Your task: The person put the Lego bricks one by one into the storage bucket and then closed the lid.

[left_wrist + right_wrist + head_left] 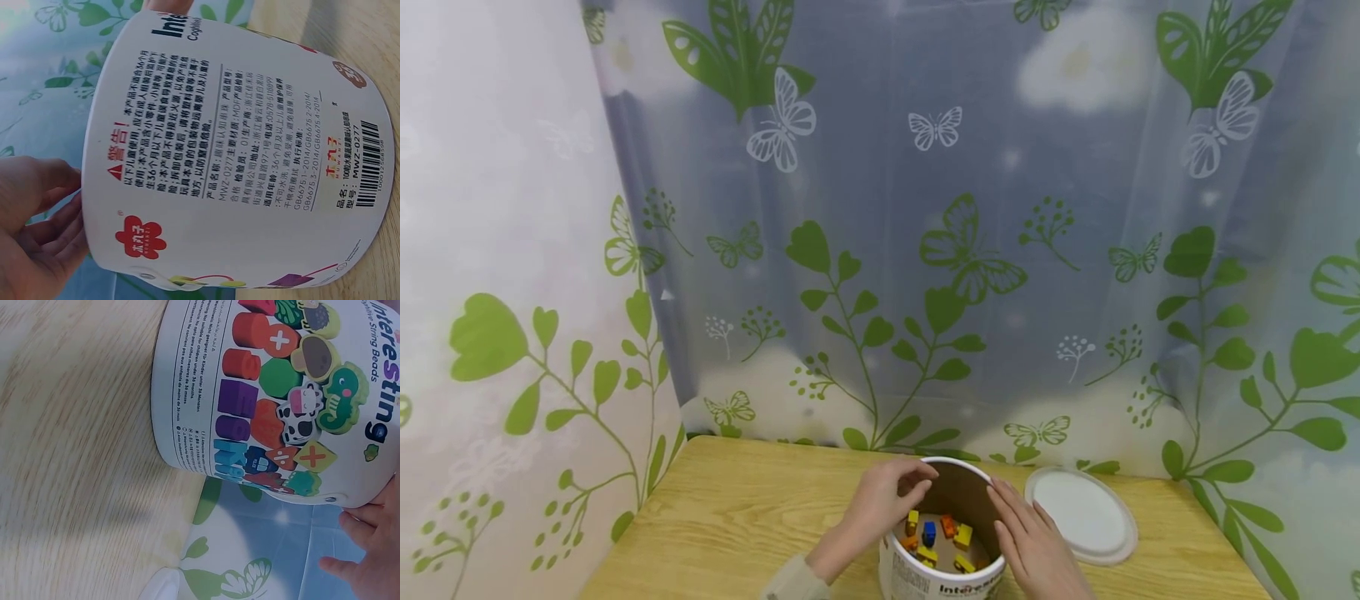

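A round white bucket [942,577] with printed sides stands on the table. Inside lie several small toy pieces, among them a blue piece [929,533], a yellow piece [963,536] and an orange piece [948,526]. Loosely bent, the fingers of my left hand [883,498] hover over the left side of the opening, with nothing visible between them. My right hand [1033,542] rests against the right rim, its fingers fairly straight. Each wrist view shows the bucket's printed side, with the left hand [37,219] and right hand [375,540] at the rim.
A white round lid [1081,515] lies on the wooden table [760,500] to the right of the bucket. Behind the table hangs a curtain [880,275] printed with leaves and butterflies, and more of this fabric hangs at the left.
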Available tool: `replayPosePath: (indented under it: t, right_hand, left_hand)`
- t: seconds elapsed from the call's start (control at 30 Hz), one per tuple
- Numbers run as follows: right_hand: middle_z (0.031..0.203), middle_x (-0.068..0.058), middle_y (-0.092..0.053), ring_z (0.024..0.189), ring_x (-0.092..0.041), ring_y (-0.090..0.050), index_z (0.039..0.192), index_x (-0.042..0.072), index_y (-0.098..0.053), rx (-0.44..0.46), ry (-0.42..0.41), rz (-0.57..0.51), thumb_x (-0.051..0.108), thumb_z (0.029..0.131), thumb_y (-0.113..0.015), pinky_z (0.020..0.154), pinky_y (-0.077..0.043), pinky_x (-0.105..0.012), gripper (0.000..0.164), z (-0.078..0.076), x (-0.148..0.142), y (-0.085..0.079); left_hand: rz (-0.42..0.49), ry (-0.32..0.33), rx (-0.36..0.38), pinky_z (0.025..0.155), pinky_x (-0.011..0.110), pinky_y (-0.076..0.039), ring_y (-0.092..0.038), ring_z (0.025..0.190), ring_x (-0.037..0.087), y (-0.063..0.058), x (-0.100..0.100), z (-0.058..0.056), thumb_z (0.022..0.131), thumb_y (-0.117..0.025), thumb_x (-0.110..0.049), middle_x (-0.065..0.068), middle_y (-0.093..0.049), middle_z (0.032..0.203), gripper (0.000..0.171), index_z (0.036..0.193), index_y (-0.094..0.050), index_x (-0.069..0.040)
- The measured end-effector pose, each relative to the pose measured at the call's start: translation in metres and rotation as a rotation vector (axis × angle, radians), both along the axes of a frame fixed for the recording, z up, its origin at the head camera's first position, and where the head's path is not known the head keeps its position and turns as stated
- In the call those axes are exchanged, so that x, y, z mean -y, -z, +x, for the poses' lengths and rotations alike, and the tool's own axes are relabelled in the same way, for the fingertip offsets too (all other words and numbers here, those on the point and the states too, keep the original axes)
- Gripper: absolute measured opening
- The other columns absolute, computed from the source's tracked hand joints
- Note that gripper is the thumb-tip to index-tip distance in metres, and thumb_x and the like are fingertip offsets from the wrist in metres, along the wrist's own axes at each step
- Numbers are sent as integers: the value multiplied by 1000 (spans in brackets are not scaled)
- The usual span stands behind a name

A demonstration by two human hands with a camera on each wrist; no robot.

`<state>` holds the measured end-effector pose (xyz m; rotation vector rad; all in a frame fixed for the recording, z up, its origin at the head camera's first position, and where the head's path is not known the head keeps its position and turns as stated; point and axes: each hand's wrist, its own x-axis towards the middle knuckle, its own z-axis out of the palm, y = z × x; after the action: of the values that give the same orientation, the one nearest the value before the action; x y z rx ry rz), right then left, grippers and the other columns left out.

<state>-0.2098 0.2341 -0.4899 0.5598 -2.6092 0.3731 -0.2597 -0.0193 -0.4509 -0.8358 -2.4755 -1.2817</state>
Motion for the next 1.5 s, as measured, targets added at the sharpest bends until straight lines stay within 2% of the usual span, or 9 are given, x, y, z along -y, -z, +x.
replayPosePath:
  t: [0.33, 0.47, 0.67, 0.8, 0.97, 1.1, 1.23, 1.37, 1.5]
  right_hand:
    - [156, -16, -43, 136, -41, -48, 152, 5, -46, 112, -34, -222, 18, 105, -55, 105, -44, -63, 49, 0, -3, -1]
    - [153, -13, -48, 133, -34, -51, 147, 11, -54, -33, -27, -327, 12, 100, -63, 98, -51, -55, 48, 3, -7, -4]
    - [129, -3, -68, 119, 4, -57, 131, 19, -69, -224, 9, -504, 1, 94, -69, 100, -37, -4, 41, 10, -10, -16]
    - [110, -2, -75, 98, 7, -64, 122, 16, -73, -243, 49, -592, 2, 95, -68, 86, -46, -3, 31, 15, -12, -23]
    - [107, -4, -76, 92, 12, -64, 118, 12, -75, -248, 74, -653, -5, 92, -69, 80, -49, -4, 31, 19, -23, -27]
    - [109, -1, -75, 89, 13, -64, 118, 10, -75, -211, 114, -729, -3, 94, -68, 76, -50, -4, 28, 18, -36, -27]
    - [109, 12, -73, 86, 7, -67, 121, 5, -73, -89, 171, -869, 7, 100, -64, 73, -55, -10, 23, 16, -53, -27]
    - [105, 28, -68, 86, 5, -68, 129, 0, -66, 66, 252, -984, 23, 104, -59, 72, -58, -15, 34, 12, -74, -23]
    - [102, 34, -63, 84, 9, -66, 133, -2, -62, 136, 315, -998, 29, 104, -58, 71, -58, -15, 43, 7, -92, -15]
  left_hand:
    - [66, -5, 16, 70, 18, -56, -66, 81, 5, -4, 0, 5, 97, -69, -14, -2, -75, 97, 11, 105, -76, -14]
    - [110, 0, 38, 72, 17, -56, -69, 83, 7, -4, -3, 7, 98, -68, -15, 0, -76, 99, 11, 106, -76, -16]
    - [237, 56, 116, 77, 15, -57, -73, 91, 13, -3, -12, 13, 99, -66, -14, 6, -76, 104, 13, 108, -76, -11]
    - [295, 82, 156, 77, 16, -57, -74, 94, 18, -4, -19, 16, 100, -65, -15, 8, -76, 105, 15, 110, -76, -10]
    - [333, 100, 183, 76, 16, -58, -74, 92, 16, -8, -30, 20, 101, -65, -14, 10, -76, 105, 16, 111, -75, -9]
    - [337, 129, 203, 77, 17, -58, -73, 92, 14, -14, -39, 23, 101, -64, -15, 7, -76, 106, 18, 114, -75, -9]
    - [328, 158, 218, 78, 16, -57, -74, 94, 17, -20, -50, 26, 101, -63, -16, 11, -76, 107, 21, 117, -73, -6]
    - [305, 168, 207, 78, 15, -56, -74, 94, 14, -25, -65, 28, 102, -63, -17, 9, -76, 108, 21, 118, -74, -8]
    - [283, 174, 205, 79, 14, -56, -72, 94, 6, -28, -80, 33, 102, -63, -19, 3, -76, 110, 23, 120, -74, -10]
